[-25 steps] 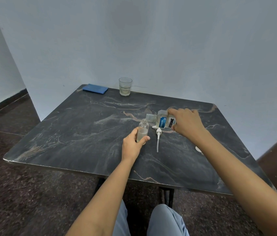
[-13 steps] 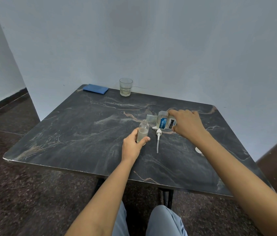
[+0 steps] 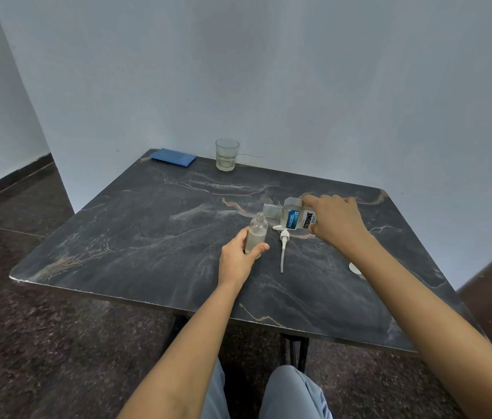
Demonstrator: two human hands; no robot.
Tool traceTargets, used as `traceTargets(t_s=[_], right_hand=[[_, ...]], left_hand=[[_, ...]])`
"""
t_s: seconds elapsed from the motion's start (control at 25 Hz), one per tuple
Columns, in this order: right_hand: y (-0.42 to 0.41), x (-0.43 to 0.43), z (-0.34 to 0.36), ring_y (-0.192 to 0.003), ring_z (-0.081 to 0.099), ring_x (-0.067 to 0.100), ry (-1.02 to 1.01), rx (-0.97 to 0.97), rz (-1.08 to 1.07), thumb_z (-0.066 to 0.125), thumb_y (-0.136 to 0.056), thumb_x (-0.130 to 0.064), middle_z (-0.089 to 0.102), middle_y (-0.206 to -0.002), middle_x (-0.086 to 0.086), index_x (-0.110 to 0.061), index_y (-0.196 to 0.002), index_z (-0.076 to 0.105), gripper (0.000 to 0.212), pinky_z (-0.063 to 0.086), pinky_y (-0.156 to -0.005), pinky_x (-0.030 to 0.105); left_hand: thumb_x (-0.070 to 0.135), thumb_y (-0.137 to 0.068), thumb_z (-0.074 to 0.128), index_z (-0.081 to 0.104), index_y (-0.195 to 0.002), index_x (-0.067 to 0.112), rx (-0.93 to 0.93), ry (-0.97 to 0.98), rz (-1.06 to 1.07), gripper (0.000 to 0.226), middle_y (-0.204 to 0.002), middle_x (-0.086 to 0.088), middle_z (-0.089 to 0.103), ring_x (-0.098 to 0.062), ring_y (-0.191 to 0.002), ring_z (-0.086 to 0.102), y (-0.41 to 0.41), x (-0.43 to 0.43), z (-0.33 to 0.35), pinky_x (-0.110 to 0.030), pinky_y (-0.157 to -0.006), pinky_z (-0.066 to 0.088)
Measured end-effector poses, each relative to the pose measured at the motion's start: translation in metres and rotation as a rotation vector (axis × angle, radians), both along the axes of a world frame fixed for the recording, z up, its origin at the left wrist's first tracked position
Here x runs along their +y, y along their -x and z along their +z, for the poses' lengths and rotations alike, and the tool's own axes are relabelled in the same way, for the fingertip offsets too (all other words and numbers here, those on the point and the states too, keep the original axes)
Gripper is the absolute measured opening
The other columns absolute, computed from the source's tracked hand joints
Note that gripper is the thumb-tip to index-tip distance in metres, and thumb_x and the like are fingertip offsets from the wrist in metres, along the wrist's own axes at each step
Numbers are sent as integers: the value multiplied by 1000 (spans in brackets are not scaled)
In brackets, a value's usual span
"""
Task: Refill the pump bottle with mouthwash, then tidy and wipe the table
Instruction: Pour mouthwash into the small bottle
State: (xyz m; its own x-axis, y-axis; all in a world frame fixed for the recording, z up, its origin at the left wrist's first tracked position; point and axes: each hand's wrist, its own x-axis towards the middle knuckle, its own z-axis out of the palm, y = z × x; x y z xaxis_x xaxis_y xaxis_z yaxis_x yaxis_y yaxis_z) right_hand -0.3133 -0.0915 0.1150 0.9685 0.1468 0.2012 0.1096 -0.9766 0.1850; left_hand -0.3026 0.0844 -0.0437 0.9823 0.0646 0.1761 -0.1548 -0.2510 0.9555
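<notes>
My left hand (image 3: pixel 238 255) grips a small clear pump bottle (image 3: pixel 256 232) that stands upright on the dark marble table (image 3: pixel 148 237), its neck uncapped and pale liquid in its lower part. My right hand (image 3: pixel 336 220) holds a clear mouthwash bottle (image 3: pixel 294 217) with a blue label, tipped on its side with its mouth pointing left just above the small bottle's neck. The white pump head (image 3: pixel 283 241) with its long tube lies flat on the table between the two hands.
A folded blue cloth (image 3: pixel 173 157) lies at the far left corner. A drinking glass (image 3: pixel 226 154) with a little liquid stands by the back wall. A small white cap (image 3: pixel 355 268) peeks out beside my right forearm. My knees are below the front edge.
The mouthwash bottle and both hands have stayed almost still; the tilt of the bottle is much the same.
</notes>
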Motion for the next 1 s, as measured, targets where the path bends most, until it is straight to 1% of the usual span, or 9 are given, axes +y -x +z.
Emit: traceTargets(t_s=[0.36,0.56,0.76,1.0], right_hand=[[-1,0,1,-111,57,27,5,-1,4,68,-85,-26,64,-119,4,-30,-127,47,47,38,-98,48],[-1,1,2,-111,56,27,17,-11,4,66,-86,-25,64,-118,5,-30,-127,47,46,38,-98,47],[-1,0,1,-109,57,27,17,-20,4,65,-86,-21,64,-117,4,-30,-125,48,44,38,-96,46],[-2,0,1,-108,57,27,15,-29,8,66,-85,-22,64,-115,3,-30,-125,48,45,38,-95,46]], left_hand=[[43,-83,73,58,-130,24,9,-16,2,53,-117,5,69,-12,-105,65,0,0,1,-39,-93,54],[45,-83,73,57,-131,23,18,-24,0,55,-119,3,69,-13,-107,65,0,0,1,-39,-94,54],[43,-82,74,59,-127,23,15,-2,-5,52,-115,5,70,-12,-104,66,0,0,0,-41,-93,54],[44,-82,74,59,-128,23,17,-14,0,53,-116,5,70,-12,-105,66,-1,-1,0,-40,-93,54]])
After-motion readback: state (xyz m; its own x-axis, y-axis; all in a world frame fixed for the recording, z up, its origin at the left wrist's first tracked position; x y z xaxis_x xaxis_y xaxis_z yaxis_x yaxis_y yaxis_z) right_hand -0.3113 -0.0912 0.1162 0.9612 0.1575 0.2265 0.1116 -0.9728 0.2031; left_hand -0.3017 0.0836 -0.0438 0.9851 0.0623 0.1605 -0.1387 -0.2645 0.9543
